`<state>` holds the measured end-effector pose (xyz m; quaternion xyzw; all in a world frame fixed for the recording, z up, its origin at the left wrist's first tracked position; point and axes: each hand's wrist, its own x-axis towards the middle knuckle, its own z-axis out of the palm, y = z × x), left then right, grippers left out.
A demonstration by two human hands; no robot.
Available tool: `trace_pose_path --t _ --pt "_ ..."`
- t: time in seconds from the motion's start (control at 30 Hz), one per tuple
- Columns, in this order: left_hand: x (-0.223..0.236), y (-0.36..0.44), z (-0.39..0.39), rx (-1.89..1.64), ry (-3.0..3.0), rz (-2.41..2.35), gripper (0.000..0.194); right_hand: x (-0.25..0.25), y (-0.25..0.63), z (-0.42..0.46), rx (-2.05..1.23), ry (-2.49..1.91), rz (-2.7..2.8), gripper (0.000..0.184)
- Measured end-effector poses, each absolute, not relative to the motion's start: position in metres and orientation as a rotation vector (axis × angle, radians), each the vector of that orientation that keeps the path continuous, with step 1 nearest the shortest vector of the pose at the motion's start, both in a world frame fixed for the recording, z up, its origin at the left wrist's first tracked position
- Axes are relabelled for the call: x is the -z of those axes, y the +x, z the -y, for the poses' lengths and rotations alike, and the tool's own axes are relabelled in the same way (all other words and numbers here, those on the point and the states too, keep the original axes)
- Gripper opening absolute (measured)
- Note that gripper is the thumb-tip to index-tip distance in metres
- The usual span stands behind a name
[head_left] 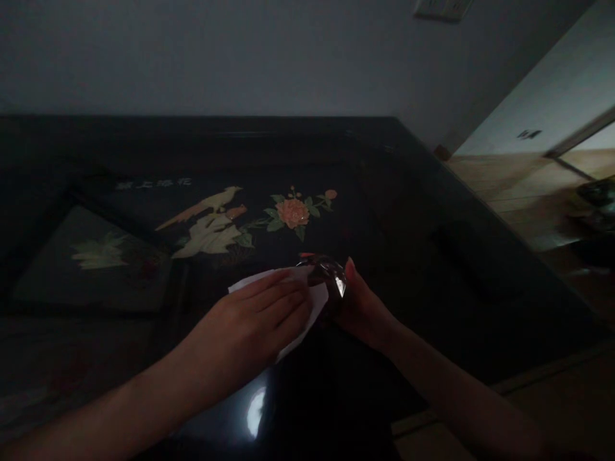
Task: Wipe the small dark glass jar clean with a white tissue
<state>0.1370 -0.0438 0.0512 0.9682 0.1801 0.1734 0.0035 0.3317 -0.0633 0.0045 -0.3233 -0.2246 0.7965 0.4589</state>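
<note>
My left hand [262, 314] is closed on a thin white sheet [318, 299], a tissue or a cloth; I cannot tell which. The sheet is pressed against the left side of a dark, shiny, rounded object [329, 269] with a bright glint. From the right, my right hand [362, 304] grips that same object, its thumb up along the side. The lower part of the object is lost in shadow and behind the hands, so its kind is unclear. Both hands are above a glossy black tabletop [365, 384].
Inlaid in the tabletop are a bird on a rock [211, 221] and a pink flower [293, 213] with leaves. A framed picture or its reflection [96, 262] shows at left. A grey wall [216, 57] stands behind, with a socket plate [442, 8]. The floor [509, 186] lies right.
</note>
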Motion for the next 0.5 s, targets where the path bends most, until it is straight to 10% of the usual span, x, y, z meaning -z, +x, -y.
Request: trace_pose_path --t 0.5 --pt "-0.040 0.160 0.084 -0.577 2.110 -0.903 0.029 0.015 0.318 0.074 -1.591 -0.907 0.880 0.059"
